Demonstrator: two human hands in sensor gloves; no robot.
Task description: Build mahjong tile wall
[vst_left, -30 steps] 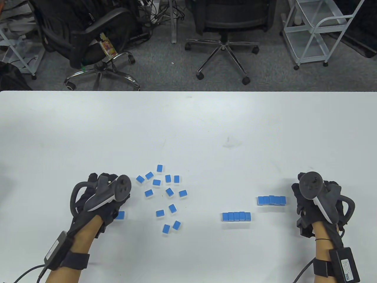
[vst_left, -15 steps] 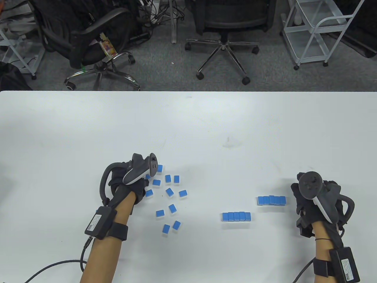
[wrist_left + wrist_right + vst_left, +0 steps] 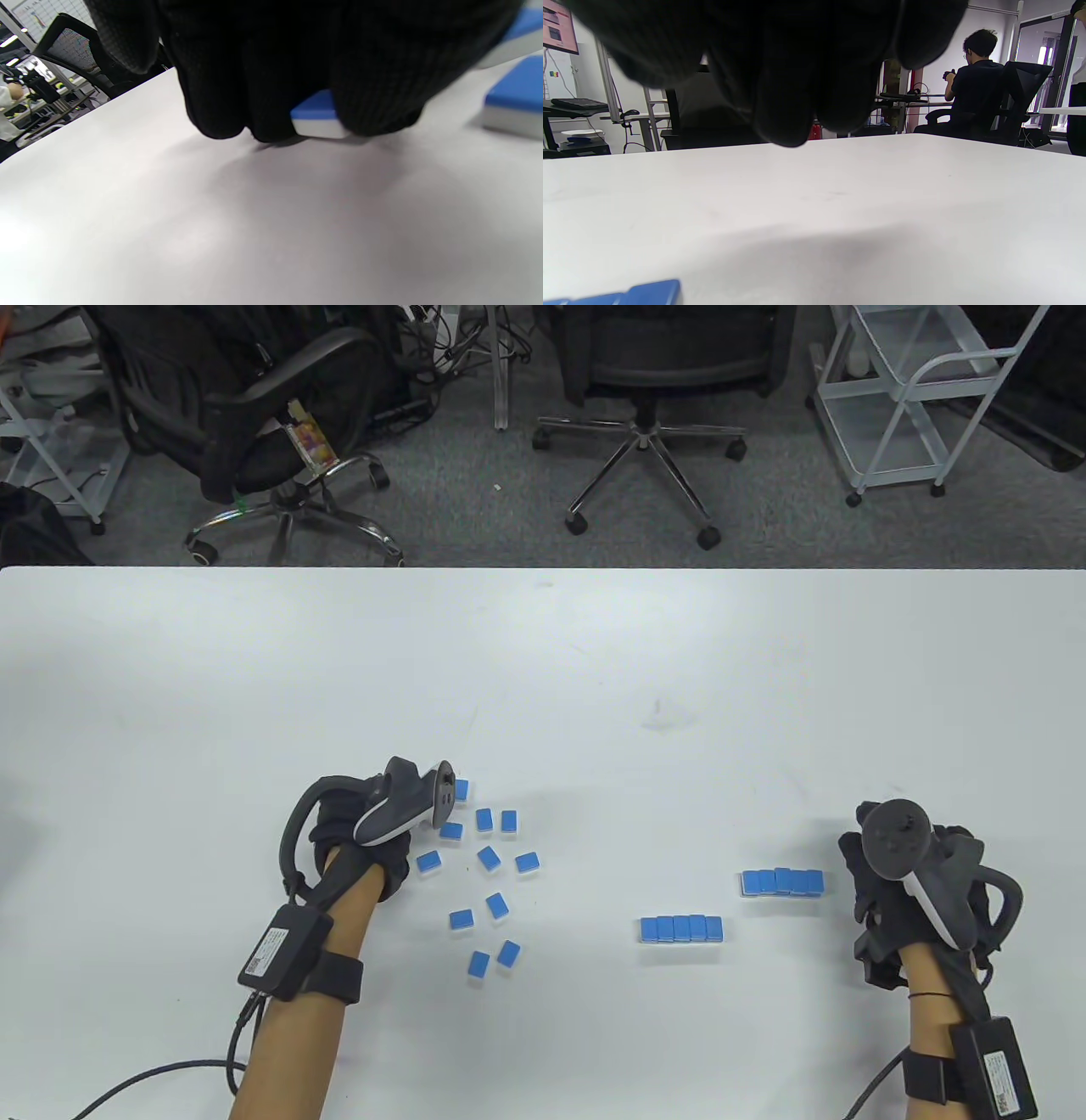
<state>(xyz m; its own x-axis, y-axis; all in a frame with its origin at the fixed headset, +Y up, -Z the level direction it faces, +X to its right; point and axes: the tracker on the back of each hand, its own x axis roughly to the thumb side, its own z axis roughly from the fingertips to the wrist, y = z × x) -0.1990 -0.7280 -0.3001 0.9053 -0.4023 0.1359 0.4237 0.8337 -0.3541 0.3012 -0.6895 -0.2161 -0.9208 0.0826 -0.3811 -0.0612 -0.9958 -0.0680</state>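
- Overhead, table view: the left hand [image 3: 373, 836] sits at the left edge of the loose scatter of small blue-backed, white-bodied mahjong tiles [image 3: 488, 861] on the white desk [image 3: 543, 670]. These tiles lie flat, blue side up, turned every which way, and spread rightward and toward the near edge from the hand.
- Two finished short rows of blue tiles lie well apart to the right: the nearer row [image 3: 681, 928] between the scatter and the right hand [image 3: 912, 882], the farther row [image 3: 782, 882] just beside that hand. Both rows run left to right.
- Judgement: the left hand is much nearer the loose tiles, so gathering falls to it; any picked tile must travel right to reach the rows.
- The tracker and glove hide the left fingertips from above; whatever lies beneath them cannot be seen.
- Left wrist view: gloved fingers [image 3: 373, 84] curl down around one blue-and-white tile [image 3: 316, 116], pinching it where it rests on the desk. A neighbouring tile [image 3: 515, 99] lies just beside, cut off at the frame's right edge.
- Right wrist view: the right fingers [image 3: 789, 84] hang loosely curled just above the desk, grasping nothing. A sliver of a blue tile [image 3: 655, 292] shows at the bottom left, cut off.
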